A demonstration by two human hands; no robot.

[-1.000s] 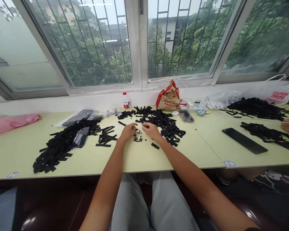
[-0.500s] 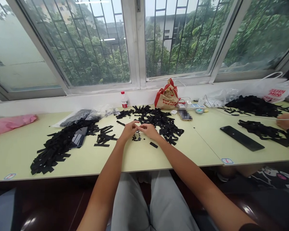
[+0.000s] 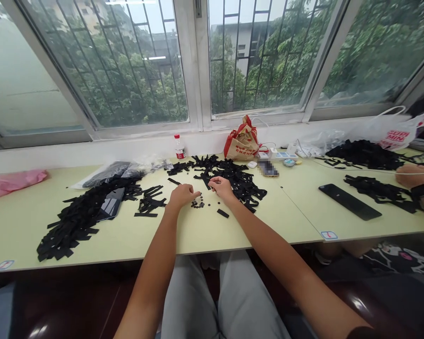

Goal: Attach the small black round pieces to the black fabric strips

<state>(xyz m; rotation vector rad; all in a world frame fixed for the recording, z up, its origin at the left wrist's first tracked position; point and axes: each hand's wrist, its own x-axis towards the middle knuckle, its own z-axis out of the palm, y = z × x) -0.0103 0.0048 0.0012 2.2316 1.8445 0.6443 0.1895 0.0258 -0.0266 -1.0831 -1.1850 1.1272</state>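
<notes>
far left: long heap of black strips (image 3: pixel 74 216) on the table (image 3: pixel 204 238); smaller cluster (image 3: pixel 150 202) right of it. left forearm (image 3: pixel 158 254) reaches forward, left hand (image 3: pixel 181 195) back upward, fingers curled, tips aimed right, just beside small black rings (image 3: pixel 201 205); whether anything is gripped, cannot tell. right forearm (image 3: pixel 278 254) slants in from lower right; right hand (image 3: pixel 221 189) bends thumb and forefinger near each other, any grip too small to tell. lone strip (image 3: pixel 222 213) below it; loose pile (image 3: pixel 250 183) beyond.
</notes>
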